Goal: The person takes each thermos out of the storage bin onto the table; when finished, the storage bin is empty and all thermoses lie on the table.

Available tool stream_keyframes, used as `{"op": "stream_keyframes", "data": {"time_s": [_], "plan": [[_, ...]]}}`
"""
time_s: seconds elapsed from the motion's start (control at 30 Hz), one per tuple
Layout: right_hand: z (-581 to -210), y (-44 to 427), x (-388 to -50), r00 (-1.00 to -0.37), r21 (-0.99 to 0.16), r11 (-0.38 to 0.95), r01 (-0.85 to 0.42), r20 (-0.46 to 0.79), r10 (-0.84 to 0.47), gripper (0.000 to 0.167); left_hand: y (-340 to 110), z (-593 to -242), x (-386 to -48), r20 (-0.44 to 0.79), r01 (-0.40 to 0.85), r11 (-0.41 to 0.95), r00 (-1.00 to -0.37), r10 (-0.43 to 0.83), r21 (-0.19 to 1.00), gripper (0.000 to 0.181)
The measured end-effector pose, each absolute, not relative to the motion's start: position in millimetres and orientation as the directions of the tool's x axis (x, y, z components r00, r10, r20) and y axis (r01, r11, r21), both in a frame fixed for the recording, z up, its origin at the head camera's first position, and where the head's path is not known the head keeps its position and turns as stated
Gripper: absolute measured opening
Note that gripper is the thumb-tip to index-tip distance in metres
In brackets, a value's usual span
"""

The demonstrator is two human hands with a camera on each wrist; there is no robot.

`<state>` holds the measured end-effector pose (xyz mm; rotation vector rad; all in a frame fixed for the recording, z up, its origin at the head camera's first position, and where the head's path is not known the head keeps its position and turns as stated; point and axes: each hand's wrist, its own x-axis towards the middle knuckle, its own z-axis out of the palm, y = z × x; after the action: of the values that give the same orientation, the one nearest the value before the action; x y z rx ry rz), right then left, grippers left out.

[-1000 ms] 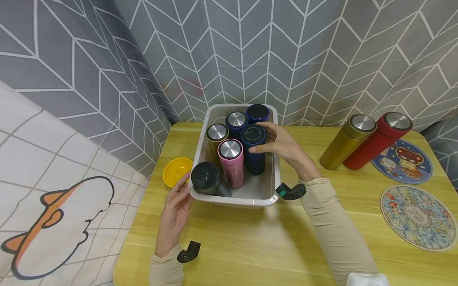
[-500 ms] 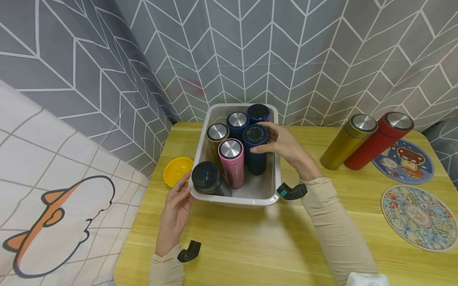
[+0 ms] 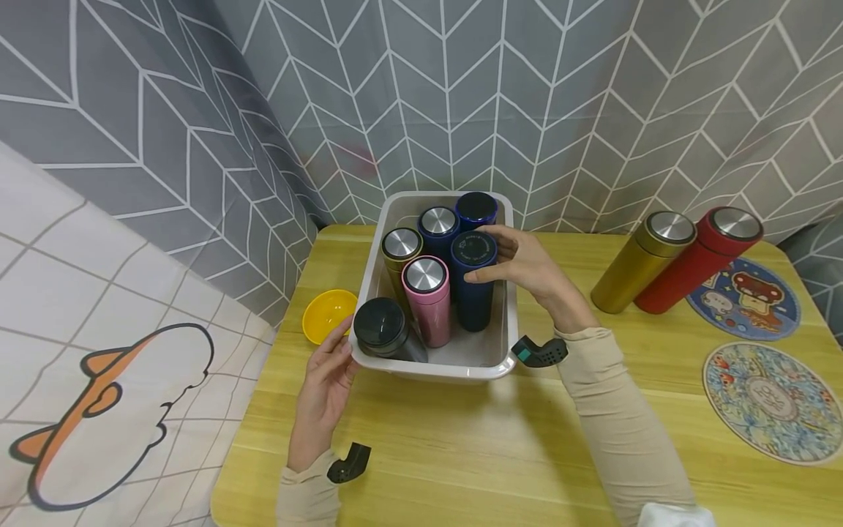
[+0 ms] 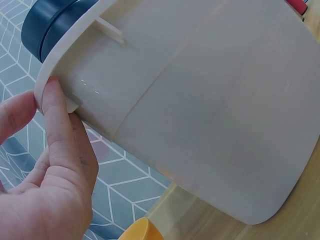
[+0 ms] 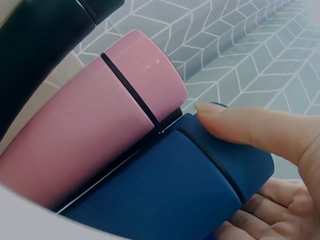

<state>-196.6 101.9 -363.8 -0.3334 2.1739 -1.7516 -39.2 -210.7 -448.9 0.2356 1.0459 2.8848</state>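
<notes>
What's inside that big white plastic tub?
A wide black-lidded bottle, a slim pink bottle, a silver-lidded gold bottle and three cylindrical blue bottles. Front ones cover the back ones' lower parts, so what's down there can't be seen.

Blue bottle (image 3: pixel 474 300) is looking matt, pink bottle (image 3: pixel 432 320) is gleaming glossy, tub (image 3: pixel 454 372) is showing smooth plastic, tabletop (image 3: pixel 448 454) showing wood grain

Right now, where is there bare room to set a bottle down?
Bare table lies in front of the tub, between the left hand and right sleeve, and between that sleeve and the nearer mat. In the tub, floor shows at the near right; back and left are crowded with bottles.
</notes>
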Motion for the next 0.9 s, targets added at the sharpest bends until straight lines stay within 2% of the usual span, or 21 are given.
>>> {"op": "stream_keyframes", "data": {"time_s": [0.6, 0.9], "plan": [[-348.0, 109.5, -185.2, -0.925, -0.978, 0.207, -0.008, -0.072, -0.374, 0.079, -208.6, -447.8, -39.7, 0.108, -0.016, -0.777, -0.988, 0.108, 0.63, 0.045], [-331.5, 112.0, -172.3, -0.952, -0.98, 0.191, -0.056, -0.004, -0.305, 0.075, -209.4, -449.8, -39.5, 0.126, -0.004, -0.793, -0.987, 0.102, 0.609, 0.047]]}}
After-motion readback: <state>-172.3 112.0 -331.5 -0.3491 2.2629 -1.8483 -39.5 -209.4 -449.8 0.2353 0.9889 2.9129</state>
